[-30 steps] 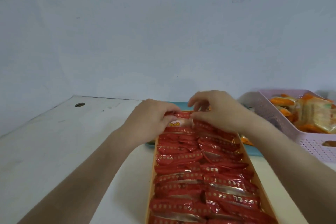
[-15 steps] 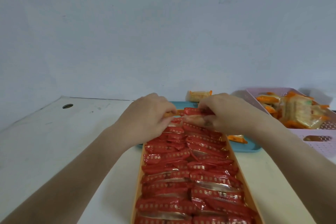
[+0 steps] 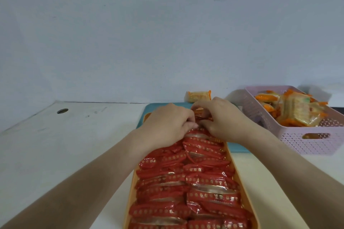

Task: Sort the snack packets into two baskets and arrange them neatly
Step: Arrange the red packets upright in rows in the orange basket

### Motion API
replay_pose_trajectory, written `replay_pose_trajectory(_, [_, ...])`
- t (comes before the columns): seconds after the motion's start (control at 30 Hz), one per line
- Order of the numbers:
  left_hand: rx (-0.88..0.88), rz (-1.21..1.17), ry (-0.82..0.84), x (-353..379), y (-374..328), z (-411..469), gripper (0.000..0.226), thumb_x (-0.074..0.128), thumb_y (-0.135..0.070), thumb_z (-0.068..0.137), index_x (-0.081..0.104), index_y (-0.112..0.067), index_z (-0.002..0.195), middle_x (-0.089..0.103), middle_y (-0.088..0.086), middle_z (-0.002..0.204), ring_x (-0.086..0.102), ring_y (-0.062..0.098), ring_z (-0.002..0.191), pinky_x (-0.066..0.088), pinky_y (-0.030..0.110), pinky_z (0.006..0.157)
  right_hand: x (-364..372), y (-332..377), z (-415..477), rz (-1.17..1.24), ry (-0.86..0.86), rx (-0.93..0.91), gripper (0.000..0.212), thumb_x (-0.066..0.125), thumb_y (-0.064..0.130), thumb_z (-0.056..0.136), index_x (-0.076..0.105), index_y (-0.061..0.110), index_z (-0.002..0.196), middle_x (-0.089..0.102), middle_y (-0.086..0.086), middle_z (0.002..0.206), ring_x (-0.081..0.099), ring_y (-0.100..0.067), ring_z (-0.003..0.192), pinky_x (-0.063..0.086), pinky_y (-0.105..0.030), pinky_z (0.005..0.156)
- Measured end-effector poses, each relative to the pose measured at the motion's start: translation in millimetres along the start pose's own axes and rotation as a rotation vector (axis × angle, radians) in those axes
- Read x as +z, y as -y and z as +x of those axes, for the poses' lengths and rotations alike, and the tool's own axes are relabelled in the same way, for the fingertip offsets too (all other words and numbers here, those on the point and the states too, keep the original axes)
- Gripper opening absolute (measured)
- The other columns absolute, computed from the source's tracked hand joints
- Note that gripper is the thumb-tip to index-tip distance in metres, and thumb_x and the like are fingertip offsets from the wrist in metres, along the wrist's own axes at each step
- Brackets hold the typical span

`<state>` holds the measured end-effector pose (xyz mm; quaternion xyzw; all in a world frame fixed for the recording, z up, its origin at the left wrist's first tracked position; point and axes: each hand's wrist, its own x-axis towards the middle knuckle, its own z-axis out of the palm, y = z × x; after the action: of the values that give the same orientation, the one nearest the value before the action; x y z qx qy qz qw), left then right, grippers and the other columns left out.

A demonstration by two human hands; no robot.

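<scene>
Where the two columns of packets end at the far wall of the orange basket (image 3: 235,169), both hands meet over the last row. The right hand (image 3: 223,119) has its fingers curled, with thumb and forefinger pinching the end packet (image 3: 200,114). This packet stands on edge, with its long axis running left to right across the basket. The left hand (image 3: 167,124) is also curled, with its fingertips (image 3: 192,125) pressed in at the left side of the same row. Its knuckles hide the contact, so it cannot be told whether it grips anything.

The red packets (image 3: 204,180) fill the orange basket in two side-by-side columns. Each packet lies crosswise and overlaps the next like a shingle. The basket's long axis runs straight away from the person.

The far end of the orange basket sits over a teal tray (image 3: 149,110). A loose packet (image 3: 198,95) with orange ends lies beyond the hands, close to the wall (image 3: 167,33), long axis left to right.

A pink basket (image 3: 309,143), to the right and apart from the orange one, holds orange-edged packets (image 3: 297,109) in a loose pile. All items rest on a white table (image 3: 55,145).
</scene>
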<state>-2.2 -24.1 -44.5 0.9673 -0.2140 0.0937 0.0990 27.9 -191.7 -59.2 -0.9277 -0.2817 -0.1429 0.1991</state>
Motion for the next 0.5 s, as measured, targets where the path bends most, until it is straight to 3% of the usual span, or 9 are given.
replay_pose_trajectory(0.07, [0.013,0.002,0.058,-1,0,-2,0.017,0.054,-0.037,0.095,0.069,-0.030,0.098,0.066,-0.014,0.085,0.058,0.006,0.083,0.042,0.020,0.064,0,0,-1,-0.011,0.003,-0.023,0.036,0.059,0.018,0.083,0.063,0.029,0.118,0.052,0.019,0.082,0.038,-0.007,0.090,0.039,-0.030,0.077])
replay_pose_trajectory(0.17, [0.086,-0.060,0.205,-13,8,-6,0.025,0.055,-0.020,0.095,0.072,-0.031,0.109,0.069,-0.017,0.109,0.058,-0.002,0.100,0.043,0.018,0.087,-2,0,-2,-0.036,0.031,-0.068,0.042,0.055,0.014,0.081,0.063,0.031,0.118,0.062,0.014,0.097,0.041,-0.009,0.096,0.044,-0.035,0.087])
replay_pose_trajectory(0.2, [0.078,-0.114,0.210,-16,11,-7,0.027,0.056,-0.016,0.094,0.073,-0.032,0.108,0.069,-0.020,0.108,0.056,-0.007,0.097,0.041,0.013,0.088,-2,-1,-3,-0.039,0.046,-0.076,0.040,0.054,0.015,0.081,0.064,0.032,0.117,0.063,0.011,0.101,0.044,-0.012,0.100,0.045,-0.038,0.090])
replay_pose_trajectory(0.27, [-0.009,-0.285,0.042,-18,20,-7,0.028,0.060,-0.014,0.091,0.076,-0.036,0.095,0.071,-0.024,0.092,0.060,-0.009,0.085,0.041,0.007,0.079,-2,-1,-4,-0.032,0.084,-0.079,0.035,0.057,0.018,0.083,0.068,0.034,0.112,0.060,0.009,0.101,0.043,-0.013,0.105,0.043,-0.039,0.092])
replay_pose_trajectory(0.33, [-0.103,-0.335,-0.164,-14,27,-3,0.023,0.064,-0.016,0.088,0.076,-0.036,0.086,0.069,-0.022,0.081,0.062,-0.002,0.078,0.044,0.011,0.073,-3,0,-4,-0.012,0.118,-0.085,0.029,0.059,0.018,0.084,0.072,0.031,0.106,0.055,0.007,0.103,0.040,-0.014,0.109,0.040,-0.037,0.095])
replay_pose_trajectory(0.37, [-0.112,-0.264,-0.183,-12,29,0,0.018,0.065,-0.020,0.088,0.075,-0.035,0.089,0.069,-0.022,0.082,0.062,0.000,0.079,0.045,0.014,0.075,-3,0,-3,-0.013,0.139,-0.096,0.028,0.059,0.017,0.084,0.073,0.029,0.104,0.054,0.007,0.104,0.040,-0.014,0.111,0.039,-0.035,0.096])
replay_pose_trajectory(0.5, [-0.027,0.079,-0.020,-2,29,3,0.022,0.054,-0.034,0.093,0.071,-0.035,0.107,0.071,-0.012,0.099,0.062,0.012,0.093,0.049,0.033,0.083,0,-3,-1,0.034,0.159,-0.102,0.024,0.060,0.020,0.086,0.074,0.030,0.103,0.055,0.008,0.104,0.043,-0.009,0.108,0.038,-0.028,0.095])
